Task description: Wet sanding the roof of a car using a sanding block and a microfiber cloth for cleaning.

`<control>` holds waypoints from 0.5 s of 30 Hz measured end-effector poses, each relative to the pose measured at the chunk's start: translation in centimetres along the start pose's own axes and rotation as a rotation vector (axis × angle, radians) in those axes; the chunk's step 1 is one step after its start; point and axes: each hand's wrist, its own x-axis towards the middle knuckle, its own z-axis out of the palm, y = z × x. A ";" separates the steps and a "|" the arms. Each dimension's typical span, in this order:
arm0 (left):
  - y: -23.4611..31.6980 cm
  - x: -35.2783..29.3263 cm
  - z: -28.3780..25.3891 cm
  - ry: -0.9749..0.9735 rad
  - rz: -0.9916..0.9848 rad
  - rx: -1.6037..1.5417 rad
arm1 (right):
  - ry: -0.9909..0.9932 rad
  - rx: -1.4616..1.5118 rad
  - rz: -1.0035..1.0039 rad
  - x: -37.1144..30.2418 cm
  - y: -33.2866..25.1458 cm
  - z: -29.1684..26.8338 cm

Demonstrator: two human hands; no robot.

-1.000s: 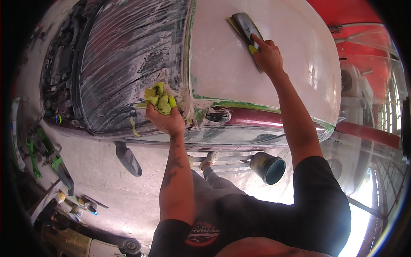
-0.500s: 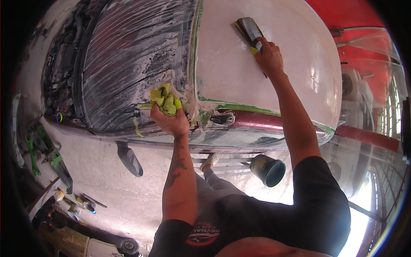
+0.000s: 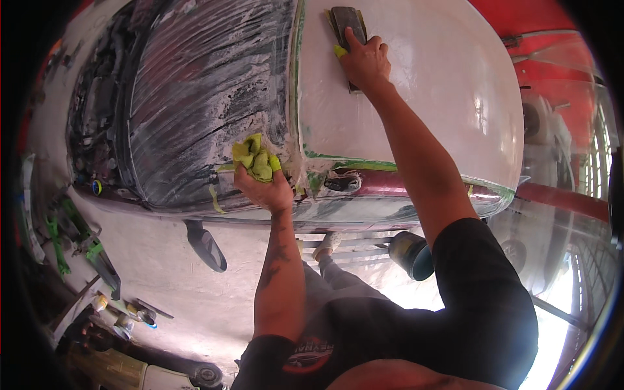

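My right hand (image 3: 366, 64) is closed around a dark sanding block (image 3: 345, 18) with yellowish edges of sandpaper showing at its sides. The block lies against the pale, smooth car roof (image 3: 429, 91), toward its far left part. A crumpled yellow-green cloth (image 3: 255, 158) is bunched in my left hand (image 3: 268, 191), which rests by the near corner of the windshield (image 3: 201, 91). White streaks and dust cover that dark glass. Yellow wraps circle a finger on each hand. Green edging (image 3: 351, 161) borders the roof, above a maroon strip (image 3: 374, 182).
A side mirror (image 3: 207, 247) juts out over the concrete floor. Below me, a dark bucket (image 3: 411, 255) stands beside a slatted platform (image 3: 364, 243). Green and black parts (image 3: 84, 240) and several cans lie at the left. The engine bay (image 3: 97, 104) is exposed.
My right hand has slid the sanding block leftward and farther away across the roof. My left hand keeps the cloth at nearly the same spot by the windshield corner.
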 end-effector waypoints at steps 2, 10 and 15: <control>-0.7 0.3 -0.5 0.012 -0.014 0.036 | -0.048 0.073 0.010 -5.1 -2.0 1.6; 0.3 -0.1 -0.4 -0.013 -0.033 0.004 | 0.058 0.038 -0.034 -1.9 -3.4 1.9; -0.5 -0.3 -0.6 0.006 0.018 -0.009 | 0.008 0.058 0.035 -4.0 -5.2 2.9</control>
